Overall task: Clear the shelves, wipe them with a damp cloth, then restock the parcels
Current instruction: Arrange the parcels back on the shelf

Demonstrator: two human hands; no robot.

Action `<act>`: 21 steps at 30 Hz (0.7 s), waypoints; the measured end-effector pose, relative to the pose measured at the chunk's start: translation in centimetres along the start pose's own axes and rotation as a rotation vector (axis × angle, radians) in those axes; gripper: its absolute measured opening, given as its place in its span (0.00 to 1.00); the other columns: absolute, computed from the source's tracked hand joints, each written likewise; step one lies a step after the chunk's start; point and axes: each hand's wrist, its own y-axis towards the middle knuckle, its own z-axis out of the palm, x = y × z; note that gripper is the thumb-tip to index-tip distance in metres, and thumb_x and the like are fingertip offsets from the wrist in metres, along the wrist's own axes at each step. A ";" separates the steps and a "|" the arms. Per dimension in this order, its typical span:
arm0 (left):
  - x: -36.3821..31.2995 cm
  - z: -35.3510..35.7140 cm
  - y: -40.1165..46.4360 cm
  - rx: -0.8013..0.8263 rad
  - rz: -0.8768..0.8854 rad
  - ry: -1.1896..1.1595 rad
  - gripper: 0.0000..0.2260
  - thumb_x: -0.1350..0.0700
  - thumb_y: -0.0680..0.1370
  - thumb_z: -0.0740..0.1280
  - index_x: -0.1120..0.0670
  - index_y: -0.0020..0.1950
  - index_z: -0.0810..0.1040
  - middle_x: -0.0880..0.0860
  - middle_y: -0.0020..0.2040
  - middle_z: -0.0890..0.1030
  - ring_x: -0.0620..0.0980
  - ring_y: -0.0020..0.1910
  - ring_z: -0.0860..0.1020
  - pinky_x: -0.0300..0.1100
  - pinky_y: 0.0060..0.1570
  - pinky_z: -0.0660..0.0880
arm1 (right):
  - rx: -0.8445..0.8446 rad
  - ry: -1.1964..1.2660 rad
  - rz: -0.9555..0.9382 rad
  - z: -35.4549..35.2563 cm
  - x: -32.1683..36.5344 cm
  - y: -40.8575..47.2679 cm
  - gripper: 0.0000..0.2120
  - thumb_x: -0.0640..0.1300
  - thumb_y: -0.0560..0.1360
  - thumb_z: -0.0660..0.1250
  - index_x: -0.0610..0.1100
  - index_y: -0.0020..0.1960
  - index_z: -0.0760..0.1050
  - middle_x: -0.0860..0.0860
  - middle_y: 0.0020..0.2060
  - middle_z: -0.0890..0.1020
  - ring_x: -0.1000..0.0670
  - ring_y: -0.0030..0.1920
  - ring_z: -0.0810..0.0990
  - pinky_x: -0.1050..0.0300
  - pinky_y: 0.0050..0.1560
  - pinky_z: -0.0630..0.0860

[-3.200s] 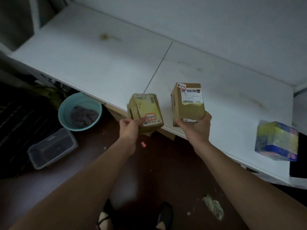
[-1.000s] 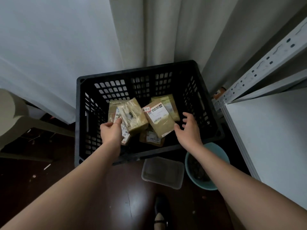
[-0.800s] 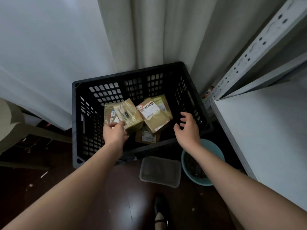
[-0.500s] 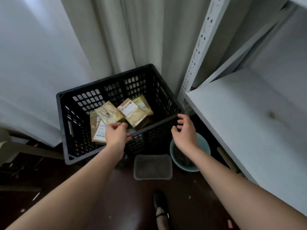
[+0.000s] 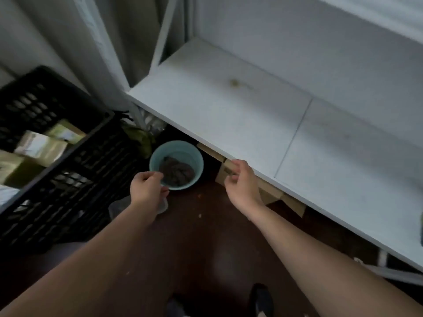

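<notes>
Biggest thing here is the white shelf (image 5: 229, 106), bare on top with a yellowish stain near the back. Next, the black crate (image 5: 68, 156) on the floor at left, with a few brown parcels (image 5: 41, 145) inside; they've got white labels but it's too blurry to read anything. Then the little teal basin (image 5: 176, 165) under the shelf edge, a dark cloth (image 5: 176, 172) bunched in it. Left hand (image 5: 146, 191) and right hand (image 5: 240, 184) both loosely curled, holding nothing.
</notes>
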 end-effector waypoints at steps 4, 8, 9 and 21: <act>4.3 6.2 -3.0 0.076 -0.002 0.113 0.03 0.58 0.78 0.68 0.58 0.47 0.78 0.55 0.36 0.76 0.48 0.33 0.76 0.38 0.33 0.74 | -0.069 -0.001 0.104 -6.1 -7.0 -1.0 0.22 0.40 0.79 0.62 0.48 0.71 0.64 0.50 0.64 0.71 0.56 0.47 0.77 0.65 0.43 0.74; 7.7 12.1 -7.2 0.117 -0.015 0.158 0.04 0.56 0.74 0.73 0.56 0.42 0.81 0.53 0.37 0.79 0.46 0.35 0.76 0.39 0.39 0.77 | -0.130 0.041 0.205 -12.3 -13.7 -1.7 0.23 0.38 0.79 0.61 0.47 0.72 0.64 0.49 0.65 0.70 0.56 0.46 0.77 0.72 0.38 0.71; 8.5 13.7 -8.4 0.126 -0.013 0.164 0.05 0.55 0.74 0.73 0.56 0.42 0.81 0.53 0.37 0.79 0.46 0.34 0.76 0.40 0.41 0.78 | -0.145 0.062 0.230 -13.8 -15.5 -1.9 0.23 0.38 0.79 0.61 0.47 0.72 0.64 0.48 0.65 0.70 0.54 0.50 0.78 0.69 0.43 0.75; 20.8 36.5 -21.4 0.333 -0.083 0.279 0.08 0.56 0.79 0.66 0.57 0.42 0.81 0.53 0.39 0.81 0.47 0.31 0.75 0.38 0.29 0.77 | -0.513 -0.026 0.555 -31.6 -38.9 -5.3 0.26 0.44 0.77 0.66 0.45 0.73 0.63 0.38 0.67 0.69 0.37 0.66 0.69 0.45 0.66 0.69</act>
